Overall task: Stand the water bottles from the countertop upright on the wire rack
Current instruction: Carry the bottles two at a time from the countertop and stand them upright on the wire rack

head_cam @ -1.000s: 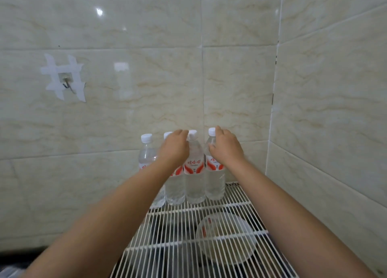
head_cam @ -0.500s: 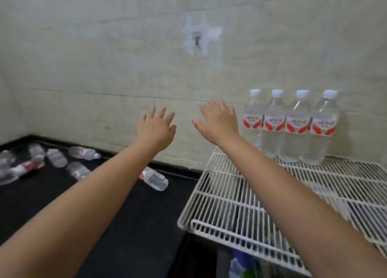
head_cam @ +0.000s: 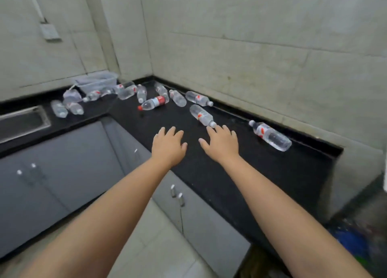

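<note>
We've got both arms stretched out over the black countertop (head_cam: 240,173), palms down. Our left hand (head_cam: 169,145) is spread flat w/ fingers straight, holding nothing; whether it touches the counter or hangs just above, we can't tell. Our right hand (head_cam: 222,144) is likewise spread, empty, fingertips (head_cam: 210,129) just beside the white cap of the nearest bottle (head_cam: 202,115), which lies on its side; contact can't be confirmed. Another bottle (head_cam: 270,135) lies on its side to the right, near the wall, well apart from both hands. Further back, a red-capped bottle (head_cam: 153,103) w/ red label lies flat, and approx. a dozen more clear water bottles (head_cam: 177,98) lie scattered toward the corner and along the left run of counter. A clear plastic tub (head_cam: 97,82) sits at the back left corner, w/ a metal sink rim (head_cam: 25,113) at far left. Grey cabinet doors (head_cam: 62,162) w/ small knobs run below the counter. The wire rack isn't in view.
</note>
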`<state>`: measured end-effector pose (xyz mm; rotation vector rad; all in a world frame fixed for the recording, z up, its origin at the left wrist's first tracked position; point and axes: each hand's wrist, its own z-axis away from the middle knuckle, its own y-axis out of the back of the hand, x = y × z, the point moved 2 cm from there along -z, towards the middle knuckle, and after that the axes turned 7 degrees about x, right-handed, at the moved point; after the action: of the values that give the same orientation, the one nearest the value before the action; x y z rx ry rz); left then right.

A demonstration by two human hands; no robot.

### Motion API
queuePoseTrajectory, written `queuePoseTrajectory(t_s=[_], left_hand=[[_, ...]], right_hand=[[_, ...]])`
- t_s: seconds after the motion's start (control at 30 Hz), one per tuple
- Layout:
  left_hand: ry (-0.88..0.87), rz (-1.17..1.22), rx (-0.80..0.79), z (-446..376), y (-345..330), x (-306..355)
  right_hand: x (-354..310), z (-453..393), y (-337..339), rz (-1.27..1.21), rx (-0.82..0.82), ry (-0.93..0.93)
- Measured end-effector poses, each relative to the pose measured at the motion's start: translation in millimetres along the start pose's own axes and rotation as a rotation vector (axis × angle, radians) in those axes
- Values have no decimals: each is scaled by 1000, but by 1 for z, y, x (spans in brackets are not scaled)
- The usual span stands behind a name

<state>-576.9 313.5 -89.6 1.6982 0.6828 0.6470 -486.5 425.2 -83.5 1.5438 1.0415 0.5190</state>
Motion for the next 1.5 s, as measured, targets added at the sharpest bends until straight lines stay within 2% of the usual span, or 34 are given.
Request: queuePoseTrajectory(t_s=[0.13,0.27,0.67,0.83,1.0,1.17,1.3,1.37,1.5], left_hand=[[53,54,-32,-2,-27,-45],[61,80,-59,-23,-59,-59],[-85,24,-129,-218,-130,-41],[-240,4,-168,-297,-167,-26],[-489,107,-83,-358,-214,-10],[-784,-75,-179,-405,-261,-9],[-938,-37,-203,-431,-282,1],[-993,33,-139,-444,-288,10],[-1037,78,-143,-461,-292,26]], right_hand=[[-37,-10,-38,-18,-42,32],[-40,-33,-73,-27,-86,14],[42,-206,-140,-87,-95,-183],[94,-252,-162,-59,-116,-296],[155,-270,-179,45,-139,-421],[220,-272,-179,188,-43,-603],[267,-262,-177,280,-236,-890],[278,-260,-180,282,-251,-927],[278,-267,-179,333,-233,-914]])
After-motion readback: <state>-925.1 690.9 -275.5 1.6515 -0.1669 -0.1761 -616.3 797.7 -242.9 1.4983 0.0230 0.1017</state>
